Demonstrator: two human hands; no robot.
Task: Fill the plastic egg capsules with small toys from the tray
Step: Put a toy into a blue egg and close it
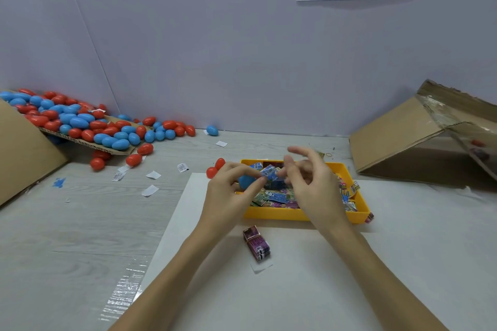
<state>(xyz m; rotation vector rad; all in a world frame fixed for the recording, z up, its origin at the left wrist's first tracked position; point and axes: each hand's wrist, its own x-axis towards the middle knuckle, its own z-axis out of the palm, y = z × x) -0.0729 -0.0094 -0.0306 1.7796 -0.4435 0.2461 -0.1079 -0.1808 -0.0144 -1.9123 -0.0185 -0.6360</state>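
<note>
Pale grey wall panels close off the far side of my workspace, and a grey wood-grain table (80,223) runs up to them, with a white sheet (309,277) laid over its near part. On that sheet sits the yellow tray (301,214), heaped with small wrapped toys (277,196).

Above the tray's left end my left hand (231,185) curls round a blue egg capsule (246,181) and, with thumb and forefinger, pinches a blue toy packet (270,173). My right hand (309,180) is over the middle of the tray; its thumb and forefinger meet the same packet from the other side, while the remaining fingers fan up loosely — a little blurred.

Nearer to me than the tray, a purple toy box (256,243) lies alone on the sheet, with bare white surface all round it. Just beyond the tray's left far corner, two red capsules (215,168) rest at the sheet's edge.

Far left of the tray, a tipped cardboard box (24,148) spills a pile of red and blue capsules (88,122) over a cardboard flap and onto the table; a lone blue capsule (212,130) sits by the wall. Paper scraps (150,183) litter the stretch between the pile and the tray.

To the right of the tray stands another cardboard box (419,134), tilted on its side, its opening facing me — well apart from the tray's right rim.
</note>
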